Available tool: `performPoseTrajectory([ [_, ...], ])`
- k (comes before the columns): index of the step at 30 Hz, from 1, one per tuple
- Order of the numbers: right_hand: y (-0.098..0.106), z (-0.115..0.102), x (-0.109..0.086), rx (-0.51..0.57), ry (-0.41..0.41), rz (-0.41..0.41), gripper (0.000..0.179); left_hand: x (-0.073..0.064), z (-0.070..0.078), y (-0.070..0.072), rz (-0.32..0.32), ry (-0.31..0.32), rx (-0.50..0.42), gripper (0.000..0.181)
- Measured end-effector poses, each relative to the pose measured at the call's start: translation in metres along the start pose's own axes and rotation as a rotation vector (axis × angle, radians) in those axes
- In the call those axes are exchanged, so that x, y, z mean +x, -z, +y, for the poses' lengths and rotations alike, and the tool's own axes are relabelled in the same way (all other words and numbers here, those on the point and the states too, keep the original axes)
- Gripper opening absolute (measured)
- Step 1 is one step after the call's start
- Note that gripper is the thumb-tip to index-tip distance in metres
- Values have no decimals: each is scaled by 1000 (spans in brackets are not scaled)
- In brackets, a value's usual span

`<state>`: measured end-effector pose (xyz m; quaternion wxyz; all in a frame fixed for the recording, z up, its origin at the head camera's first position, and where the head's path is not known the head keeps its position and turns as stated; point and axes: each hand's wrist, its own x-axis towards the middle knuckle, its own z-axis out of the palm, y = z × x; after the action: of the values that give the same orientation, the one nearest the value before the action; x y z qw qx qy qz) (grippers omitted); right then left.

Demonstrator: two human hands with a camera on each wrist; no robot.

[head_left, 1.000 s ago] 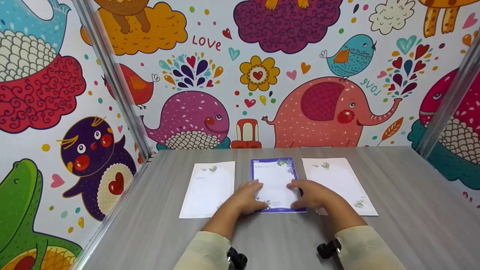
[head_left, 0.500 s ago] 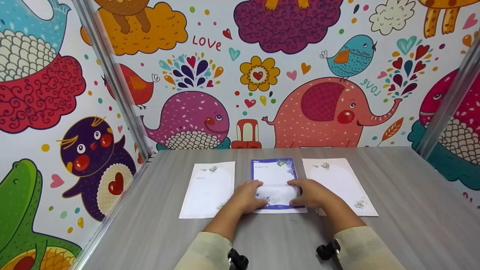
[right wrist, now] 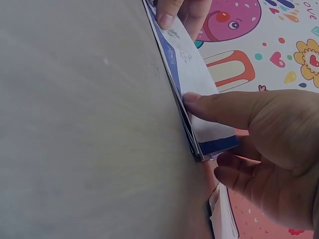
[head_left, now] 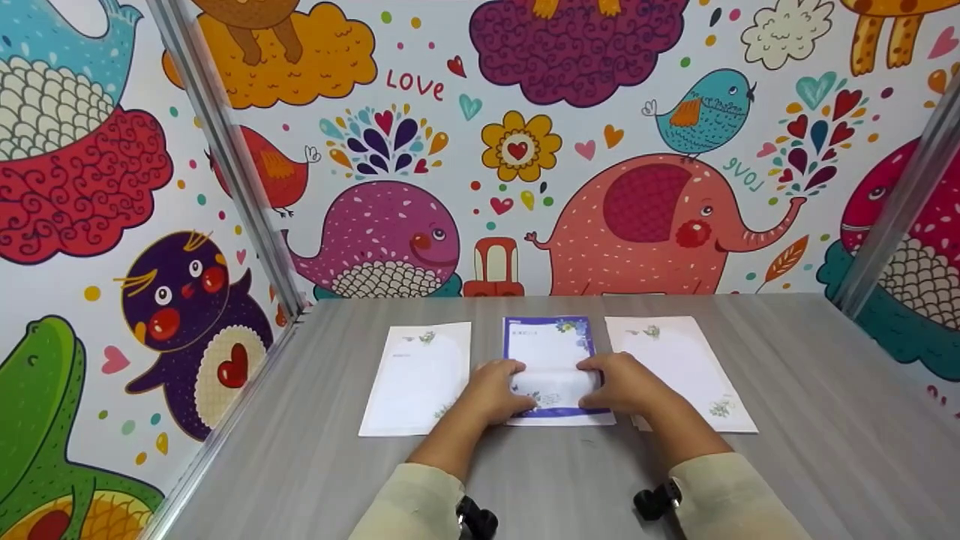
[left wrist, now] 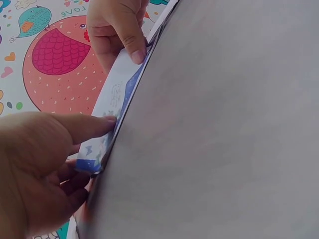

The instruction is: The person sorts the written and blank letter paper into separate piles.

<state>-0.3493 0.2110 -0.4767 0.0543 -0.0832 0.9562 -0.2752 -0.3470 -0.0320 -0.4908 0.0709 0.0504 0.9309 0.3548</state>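
Your left hand (head_left: 493,394) and right hand (head_left: 621,384) angle in over the wood-grain tabletop (head_left: 547,480), pinching the near sides of the blue-bordered letter sheet (head_left: 547,349), thumbs on top. Thin paper, near half bowed. It's between a left floral sheet (head_left: 420,379) and right floral sheet (head_left: 675,360), both white.
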Motion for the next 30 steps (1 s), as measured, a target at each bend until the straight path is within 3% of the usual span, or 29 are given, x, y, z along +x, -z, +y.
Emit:
performPoseTrajectory([
  [8,5,0,1,32,-25,13,52,2,-1,2,68,-3,-64,47],
  [13,5,2,4,108,-70,84,45,3,-4,3,152,-14,-117,43],
  [18,5,2,6,203,-144,144,51,5,-9,4,239,-49,-140,45],
  [25,10,3,5,277,-211,154,52,6,-13,4,259,-38,-189,43],
  [30,11,6,3,263,-171,185,44,7,-14,4,276,-44,-208,35],
])
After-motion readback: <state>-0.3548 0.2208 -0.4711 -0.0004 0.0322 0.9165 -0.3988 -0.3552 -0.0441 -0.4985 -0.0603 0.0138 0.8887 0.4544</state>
